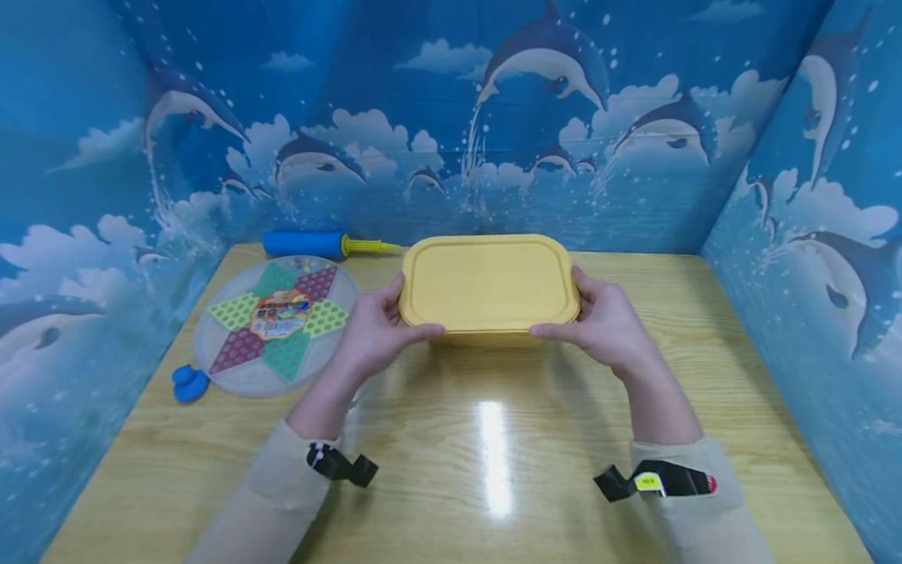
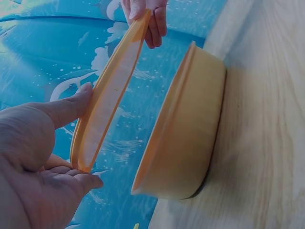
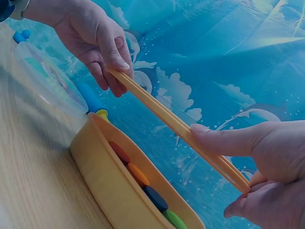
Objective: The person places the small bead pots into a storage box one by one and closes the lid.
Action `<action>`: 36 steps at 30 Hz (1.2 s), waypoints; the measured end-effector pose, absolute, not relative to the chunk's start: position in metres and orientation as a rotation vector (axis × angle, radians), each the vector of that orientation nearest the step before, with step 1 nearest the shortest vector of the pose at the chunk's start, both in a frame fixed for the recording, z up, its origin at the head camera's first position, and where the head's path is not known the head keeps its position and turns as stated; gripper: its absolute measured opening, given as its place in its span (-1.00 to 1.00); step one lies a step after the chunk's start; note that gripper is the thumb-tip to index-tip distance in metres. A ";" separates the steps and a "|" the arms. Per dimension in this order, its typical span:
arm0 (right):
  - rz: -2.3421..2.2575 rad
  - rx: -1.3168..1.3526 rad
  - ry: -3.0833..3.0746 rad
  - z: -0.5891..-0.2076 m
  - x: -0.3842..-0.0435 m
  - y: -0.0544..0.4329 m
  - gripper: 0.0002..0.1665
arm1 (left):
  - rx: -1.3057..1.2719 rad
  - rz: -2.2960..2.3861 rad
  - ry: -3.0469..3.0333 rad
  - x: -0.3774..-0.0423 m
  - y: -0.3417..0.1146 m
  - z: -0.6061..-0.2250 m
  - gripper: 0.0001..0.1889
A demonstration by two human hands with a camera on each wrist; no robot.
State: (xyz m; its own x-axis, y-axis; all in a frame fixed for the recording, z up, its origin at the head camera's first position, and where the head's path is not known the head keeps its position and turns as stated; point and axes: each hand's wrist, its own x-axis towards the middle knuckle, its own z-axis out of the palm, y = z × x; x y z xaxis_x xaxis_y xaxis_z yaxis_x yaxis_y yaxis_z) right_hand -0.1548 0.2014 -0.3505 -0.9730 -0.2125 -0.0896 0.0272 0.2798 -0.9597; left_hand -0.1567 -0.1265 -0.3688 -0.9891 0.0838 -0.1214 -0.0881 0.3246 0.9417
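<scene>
Both hands hold a yellow lid by its two short ends, thumbs on top and fingers below. My left hand grips its left end and my right hand its right end. Under the lid, with a gap between them, stands a yellow box on the table. The right wrist view looks into this box, where a red piece, an orange piece, a dark blue piece and a green piece lie in a row. In the head view the lid hides most of the box.
On the table's left lies a round clear case with a coloured star pattern. Behind it is a blue hand pump with a yellow nozzle. A small blue knob-shaped piece sits beside the case. Dolphin-print cloth walls surround the wooden table.
</scene>
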 end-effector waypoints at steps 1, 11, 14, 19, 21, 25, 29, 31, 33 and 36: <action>-1.743 -0.168 2.366 -0.351 -0.155 0.201 0.49 | -0.007 1.741 2.438 -0.156 -0.126 -0.370 0.28; -1.537 -0.102 2.500 -0.354 -0.155 0.198 0.56 | -0.046 1.678 2.469 -0.158 -0.123 -0.380 0.30; -1.487 -0.084 2.523 -0.354 -0.156 0.198 0.59 | -0.056 1.629 2.496 -0.160 -0.122 -0.379 0.32; -1.400 -0.062 2.569 -0.350 -0.159 0.197 0.62 | -0.048 1.550 2.549 -0.166 -0.121 -0.376 0.35; -1.358 -0.055 2.587 -0.348 -0.161 0.196 0.62 | -0.031 1.531 2.553 -0.171 -0.121 -0.375 0.34; -1.272 -0.045 2.612 -0.347 -0.167 0.194 0.61 | 0.001 1.480 2.554 -0.181 -0.122 -0.373 0.31; -1.198 -0.021 2.615 -0.348 -0.176 0.192 0.62 | 0.008 1.410 2.570 -0.189 -0.123 -0.376 0.31; -1.174 -0.005 2.608 -0.350 -0.180 0.191 0.63 | 0.002 1.380 2.580 -0.193 -0.123 -0.378 0.30; -1.153 0.021 2.599 -0.353 -0.183 0.190 0.63 | -0.006 1.350 2.589 -0.195 -0.122 -0.380 0.29; -1.119 0.050 2.595 -0.357 -0.186 0.188 0.62 | -0.033 1.303 2.596 -0.198 -0.119 -0.384 0.30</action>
State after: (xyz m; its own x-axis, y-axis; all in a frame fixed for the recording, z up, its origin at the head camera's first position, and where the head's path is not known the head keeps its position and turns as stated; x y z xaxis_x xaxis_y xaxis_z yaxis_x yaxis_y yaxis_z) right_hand -0.1859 0.1881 -0.3570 -0.9502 -0.0906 -0.2983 0.1546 0.6938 -0.7033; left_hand -0.1978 -0.1191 -0.3840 -0.9719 0.0854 -0.2196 -0.1251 0.6028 0.7881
